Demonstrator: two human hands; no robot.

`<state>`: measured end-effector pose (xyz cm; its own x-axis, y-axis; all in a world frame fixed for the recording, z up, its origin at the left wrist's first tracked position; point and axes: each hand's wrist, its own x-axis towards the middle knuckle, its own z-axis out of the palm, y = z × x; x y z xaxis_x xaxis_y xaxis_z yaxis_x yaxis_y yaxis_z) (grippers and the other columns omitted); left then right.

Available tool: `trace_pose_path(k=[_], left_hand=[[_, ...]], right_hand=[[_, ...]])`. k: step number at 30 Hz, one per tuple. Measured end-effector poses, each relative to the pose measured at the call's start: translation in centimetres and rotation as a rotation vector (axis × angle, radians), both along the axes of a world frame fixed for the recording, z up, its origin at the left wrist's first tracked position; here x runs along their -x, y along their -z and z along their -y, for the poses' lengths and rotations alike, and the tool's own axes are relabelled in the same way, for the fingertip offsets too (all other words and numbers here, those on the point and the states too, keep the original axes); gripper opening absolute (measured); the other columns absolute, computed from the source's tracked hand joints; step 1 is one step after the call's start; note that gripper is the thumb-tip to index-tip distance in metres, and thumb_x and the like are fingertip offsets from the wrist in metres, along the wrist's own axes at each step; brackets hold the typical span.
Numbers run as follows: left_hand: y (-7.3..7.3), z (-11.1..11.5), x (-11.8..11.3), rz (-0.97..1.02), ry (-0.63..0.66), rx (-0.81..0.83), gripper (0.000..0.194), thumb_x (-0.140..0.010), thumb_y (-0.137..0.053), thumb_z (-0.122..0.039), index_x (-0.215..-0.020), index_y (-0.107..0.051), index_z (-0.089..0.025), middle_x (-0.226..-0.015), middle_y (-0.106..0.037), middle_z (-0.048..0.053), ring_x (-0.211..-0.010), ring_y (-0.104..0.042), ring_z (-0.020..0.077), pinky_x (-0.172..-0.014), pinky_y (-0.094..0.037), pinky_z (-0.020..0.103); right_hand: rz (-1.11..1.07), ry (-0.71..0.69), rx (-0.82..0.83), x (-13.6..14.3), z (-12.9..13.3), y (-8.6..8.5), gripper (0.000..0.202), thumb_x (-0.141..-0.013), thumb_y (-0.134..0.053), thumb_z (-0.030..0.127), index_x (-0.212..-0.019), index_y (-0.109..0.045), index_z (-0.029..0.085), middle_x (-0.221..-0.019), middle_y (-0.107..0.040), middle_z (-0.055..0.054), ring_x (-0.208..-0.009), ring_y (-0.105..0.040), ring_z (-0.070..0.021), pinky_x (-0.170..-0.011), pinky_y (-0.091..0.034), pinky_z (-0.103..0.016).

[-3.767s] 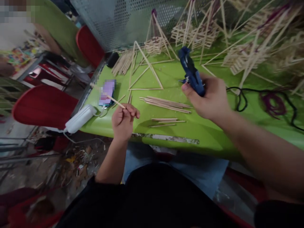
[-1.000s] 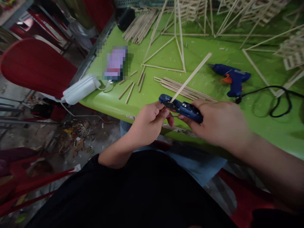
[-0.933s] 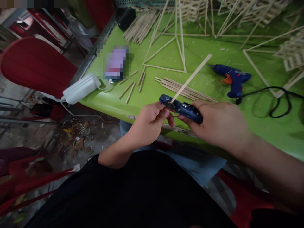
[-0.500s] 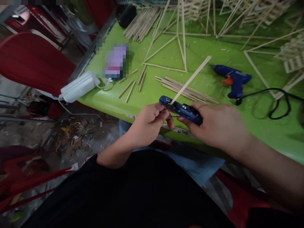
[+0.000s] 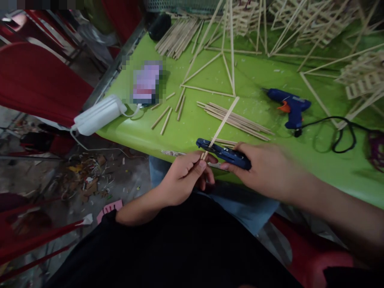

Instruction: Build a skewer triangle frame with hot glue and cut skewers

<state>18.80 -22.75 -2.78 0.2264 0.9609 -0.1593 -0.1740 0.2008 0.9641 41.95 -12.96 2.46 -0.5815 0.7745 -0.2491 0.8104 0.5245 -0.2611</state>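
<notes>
My left hand [image 5: 187,174] is closed in a pinch on thin wooden sticks, whose short pale ends show between thumb and finger. One long wooden stick [image 5: 224,122] runs up and away from there, passing through the jaws of a blue hand cutter [image 5: 223,154]. Wrapped round the cutter's handles is my right hand [image 5: 267,168]. Whether the jaws press on the stick, I cannot tell. Just beyond lies a loose bundle of sticks [image 5: 246,122] on the green table [image 5: 120,134], with several short cut pieces [image 5: 162,118] to its left.
A blue glue gun [image 5: 289,104] with a black cord lies to the right. Triangular stick frames [image 5: 207,90] and slatted stick structures [image 5: 318,24] stand at the back. On the left are a blurred phone [image 5: 147,82], a white power bank [image 5: 99,114] and a red chair [image 5: 39,80].
The long stick has slid back through the cutter toward my left hand, so less of it sticks out beyond the jaws. Both hands sit slightly lower and further left in view.
</notes>
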Motion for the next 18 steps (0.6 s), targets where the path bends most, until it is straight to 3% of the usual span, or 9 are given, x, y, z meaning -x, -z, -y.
trace_pose_path(k=[3,8,18], left_hand=[[0.7,0.3,0.7,0.08,-0.022,0.05,0.045,-0.118,-0.064,-0.06,-0.123,-0.07,-0.016,-0.083,-0.081,0.006,-0.062,-0.073,0.0142,-0.059,-0.06,0.024],[2.1,-0.7,2.1,0.085,-0.018,0.134,0.049,-0.115,-0.066,-0.063,-0.126,-0.069,-0.015,-0.079,-0.079,0.005,-0.056,-0.07,0.0129,-0.054,-0.055,0.021],[2.6,-1.1,3.1,0.134,0.074,0.168,0.049,-0.119,-0.06,-0.061,-0.13,-0.067,-0.015,-0.078,-0.074,0.002,-0.053,-0.065,0.0094,-0.051,-0.048,0.018]], right_hand=[[0.009,-0.026,0.092,1.5,-0.5,-0.4,0.056,-0.107,-0.057,0.075,-0.102,-0.08,0.025,-0.085,-0.082,-0.009,-0.074,-0.073,-0.0297,-0.064,-0.038,-0.036],[0.097,-0.018,0.244,3.7,-1.8,-0.4,0.071,-0.107,-0.049,0.086,-0.096,-0.079,0.023,-0.086,-0.081,-0.01,-0.074,-0.071,-0.0272,-0.064,-0.036,-0.035],[0.08,0.019,0.239,4.1,-1.7,-0.2,0.064,-0.107,-0.057,0.081,-0.091,-0.08,0.023,-0.072,-0.072,-0.004,-0.062,-0.059,-0.021,-0.063,-0.03,-0.034]])
